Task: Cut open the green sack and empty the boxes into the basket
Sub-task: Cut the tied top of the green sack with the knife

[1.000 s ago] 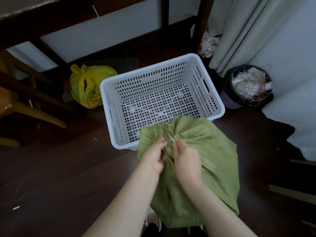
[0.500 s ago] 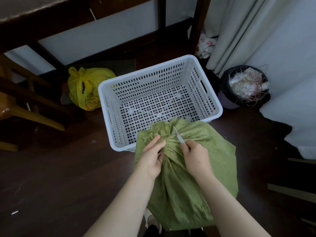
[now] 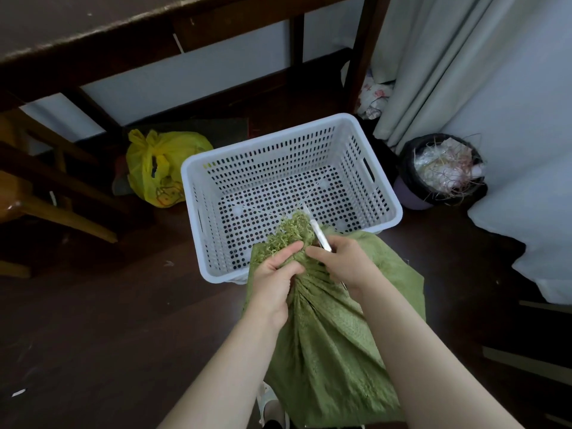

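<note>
A green woven sack (image 3: 328,345) stands on the dark floor in front of me, its gathered, frayed neck (image 3: 294,233) leaning over the near rim of a white perforated plastic basket (image 3: 385,193). My left hand (image 3: 274,274) grips the bunched neck just below the frayed top. My right hand (image 3: 346,264) holds a small pair of scissors (image 3: 318,235), whose pale blades point up and away along the right side of the neck. No boxes show; the sack hides what is inside it. Nothing lies in the basket.
A yellow plastic bag (image 3: 161,171) lies left of the basket under a dark wooden table (image 3: 93,38). A wooden chair (image 3: 37,193) stands at the far left. A full black waste bin (image 3: 442,168) and a pale curtain (image 3: 448,66) are at the right.
The sack's neck has been pulled up and its frayed top now shows above my left hand. My right hand has shifted the scissors up along the neck's right side.
</note>
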